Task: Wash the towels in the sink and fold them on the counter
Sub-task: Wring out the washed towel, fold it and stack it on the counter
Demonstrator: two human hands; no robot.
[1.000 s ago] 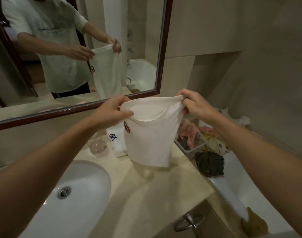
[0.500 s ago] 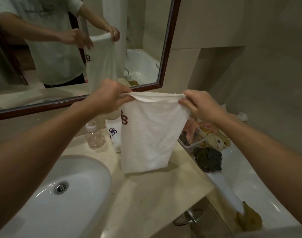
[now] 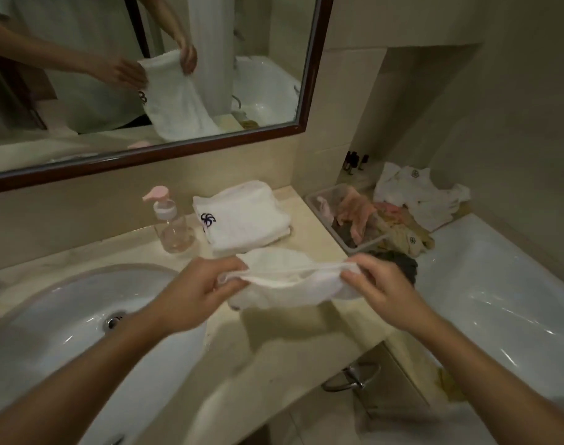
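Left hand (image 3: 197, 292) and right hand (image 3: 378, 289) pinch the blurred white towel (image 3: 290, 284), its lower part hidden.

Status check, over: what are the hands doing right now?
Left hand and right hand pinching towel by its top edge, over counter. Folded towel behind. Nothing in the way.

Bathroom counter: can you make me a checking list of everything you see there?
Surface: beige counter, white sink set in it.
Job's things: white towel held above the counter; folded towel behind it.
Clutter: pump bottle, tray of cloths, crumpled white cloths.
Grippers: left hand and right hand pinch the towel's top edge.
Cables: nothing seen.
Surroundings: mirror, bathtub.
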